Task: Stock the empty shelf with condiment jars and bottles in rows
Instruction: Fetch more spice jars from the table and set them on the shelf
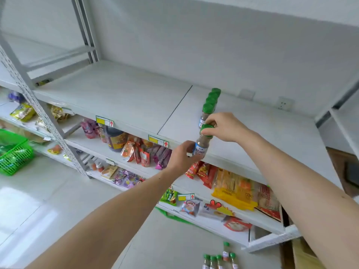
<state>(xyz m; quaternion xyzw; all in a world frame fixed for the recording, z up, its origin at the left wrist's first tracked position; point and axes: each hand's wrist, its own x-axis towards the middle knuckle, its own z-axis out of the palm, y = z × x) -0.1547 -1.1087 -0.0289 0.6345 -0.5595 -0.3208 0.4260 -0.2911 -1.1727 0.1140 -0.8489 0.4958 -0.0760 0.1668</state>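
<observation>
Nearest to us, on the floor, a cluster of small green-capped bottles is standing upright; above them the lower shelves are carrying snack packets. We are holding one green-capped spice jar at the front edge of the top shelf; our left hand is curling its grip round the jar's labelled base, while our right hand is closing its fingers over the green cap. The jar's long axis is running nearly upright, cap end up and tipping slightly to the right and away from us; whether its base is touching the shelf we cannot tell. Just beyond it, a row of matching jars is standing upright, running straight back toward the wall; a green basket is sitting far left.
</observation>
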